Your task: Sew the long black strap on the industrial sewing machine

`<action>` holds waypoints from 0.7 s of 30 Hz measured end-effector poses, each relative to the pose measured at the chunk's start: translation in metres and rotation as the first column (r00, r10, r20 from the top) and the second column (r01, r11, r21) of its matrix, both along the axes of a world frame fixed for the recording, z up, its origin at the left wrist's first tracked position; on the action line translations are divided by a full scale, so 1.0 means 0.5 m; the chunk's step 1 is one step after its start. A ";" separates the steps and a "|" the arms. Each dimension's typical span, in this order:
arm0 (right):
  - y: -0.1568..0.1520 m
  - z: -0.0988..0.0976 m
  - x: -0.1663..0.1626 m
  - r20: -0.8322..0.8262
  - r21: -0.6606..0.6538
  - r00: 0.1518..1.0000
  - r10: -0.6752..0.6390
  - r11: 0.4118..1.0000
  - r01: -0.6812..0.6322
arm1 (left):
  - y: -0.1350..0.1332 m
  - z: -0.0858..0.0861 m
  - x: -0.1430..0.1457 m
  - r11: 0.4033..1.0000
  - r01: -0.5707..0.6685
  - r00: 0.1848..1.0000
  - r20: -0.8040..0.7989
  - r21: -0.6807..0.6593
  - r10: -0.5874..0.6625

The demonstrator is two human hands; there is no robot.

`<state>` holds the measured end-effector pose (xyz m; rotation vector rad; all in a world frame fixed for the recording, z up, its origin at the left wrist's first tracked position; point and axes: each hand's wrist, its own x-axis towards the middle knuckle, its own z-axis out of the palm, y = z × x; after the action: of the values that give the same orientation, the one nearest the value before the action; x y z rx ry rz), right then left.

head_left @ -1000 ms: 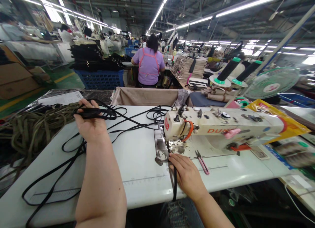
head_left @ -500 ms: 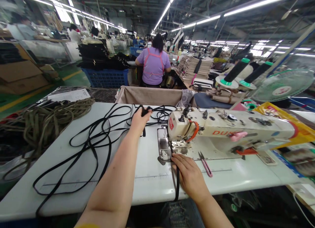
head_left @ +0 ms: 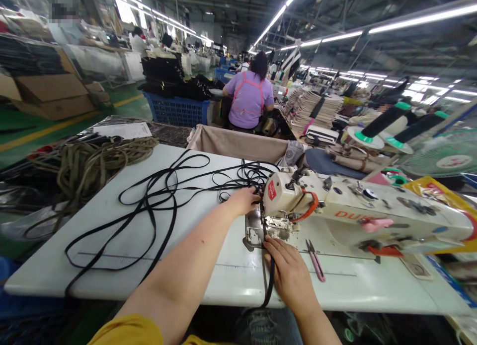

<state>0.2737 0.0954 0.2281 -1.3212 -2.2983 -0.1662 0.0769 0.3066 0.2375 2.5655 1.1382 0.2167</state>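
A narrow black strap [head_left: 271,280] runs from the table's front edge up under the needle area of a white sewing machine [head_left: 350,206]. My right hand [head_left: 290,270] lies on it just in front of the presser foot, fingers close together and holding it down. Behind the foot, at the left of the machine head, my left hand [head_left: 244,201] has its fingers closed on the strap; the fingertips are partly hidden. More of the black strap lies in loose loops across the table's left side. Pink-handled thread snips [head_left: 316,260] rest right of my right hand.
Olive straps [head_left: 89,166] are heaped at the table's left edge. A beige fabric-lined bin [head_left: 238,144] stands behind the table. Thread cones [head_left: 385,121] and a fan [head_left: 443,156] are at the right. A co-worker [head_left: 250,94] sits ahead, facing away.
My left hand has moved right and nearer, from the bunched strap at the back to beside the machine head. My right hand stays on the strap. The view has turned slightly left.
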 end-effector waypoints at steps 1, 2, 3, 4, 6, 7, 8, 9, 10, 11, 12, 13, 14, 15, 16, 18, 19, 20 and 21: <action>0.000 0.000 0.000 -0.002 0.000 1.000 0.002 1.000 -0.002 | 0.001 -0.001 0.000 1.000 0.002 1.000 -0.007 -0.002 -0.002; 0.001 0.001 0.000 -0.003 0.000 1.000 0.005 1.000 -0.005 | 0.002 -0.001 0.000 1.000 -0.005 1.000 -0.001 -0.004 0.005; 0.001 0.001 0.000 -0.003 0.001 1.000 0.006 1.000 -0.006 | 0.002 -0.001 0.000 1.000 -0.014 1.000 0.014 -0.008 0.015; 0.001 0.002 0.000 -0.003 0.001 1.000 0.008 1.000 -0.008 | 0.001 -0.001 -0.002 1.000 -0.022 0.999 0.035 -0.011 0.022; 0.001 0.003 -0.001 -0.004 0.004 1.000 0.012 1.000 -0.012 | -0.002 0.001 -0.006 1.000 -0.024 0.997 0.076 -0.012 0.025; 0.002 0.003 -0.001 -0.005 0.006 1.000 0.013 1.000 -0.013 | -0.003 0.001 -0.009 1.000 -0.021 0.995 0.093 -0.009 0.022; 0.002 0.004 -0.001 -0.007 0.008 1.000 0.014 1.000 -0.014 | -0.004 0.001 -0.012 1.000 -0.024 0.994 0.107 -0.004 0.024; 0.002 0.004 -0.002 -0.007 0.010 1.000 0.015 1.000 -0.015 | -0.005 0.001 -0.015 0.999 -0.038 0.992 0.122 0.004 0.037; 0.002 0.005 -0.002 -0.007 0.012 1.000 0.014 1.000 -0.014 | -0.005 0.000 -0.017 0.998 -0.062 0.989 0.135 0.014 0.059; 0.002 0.005 -0.002 -0.004 0.014 1.000 0.014 1.000 -0.014 | -0.005 -0.001 -0.019 0.996 -0.091 0.985 0.148 0.025 0.087; 0.002 0.005 -0.003 0.000 0.016 1.000 0.013 1.000 -0.013 | -0.005 -0.003 -0.021 0.992 -0.123 0.980 0.160 0.036 0.115; 0.002 0.005 -0.003 0.003 0.020 1.000 0.014 1.000 -0.014 | -0.004 -0.004 -0.022 0.987 -0.154 0.974 0.173 0.049 0.143; 0.003 0.005 -0.003 0.007 0.024 1.000 0.015 1.000 -0.015 | -0.003 -0.005 -0.022 0.981 -0.182 0.968 0.187 0.060 0.168; 0.003 0.005 -0.004 0.009 0.027 1.000 0.016 1.000 -0.017 | -0.003 -0.005 -0.022 0.976 -0.208 0.961 0.202 0.069 0.191; 0.003 0.005 -0.004 0.011 0.029 1.000 0.017 0.999 -0.017 | -0.002 -0.004 -0.022 0.969 -0.234 0.952 0.218 0.075 0.213; 0.003 0.005 -0.004 0.013 0.031 1.000 0.015 0.999 -0.016 | -0.002 0.001 -0.023 0.956 -0.282 0.934 0.249 0.080 0.255; 0.003 0.005 -0.004 0.014 0.030 1.000 0.014 0.999 -0.015 | -0.002 0.003 -0.024 0.949 -0.304 0.926 0.260 0.081 0.274; 0.003 0.006 -0.004 0.012 0.028 1.000 0.012 1.000 -0.012 | -0.002 0.006 -0.025 0.943 -0.324 0.919 0.266 0.083 0.292; 0.003 0.006 -0.004 0.012 0.023 1.000 0.011 1.000 -0.011 | -0.002 0.009 -0.026 0.935 -0.342 0.912 0.270 0.088 0.308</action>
<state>0.2715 0.0967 0.2311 -1.2988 -2.3061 -0.1971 0.0637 0.3055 0.2418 2.3500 1.4863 0.7004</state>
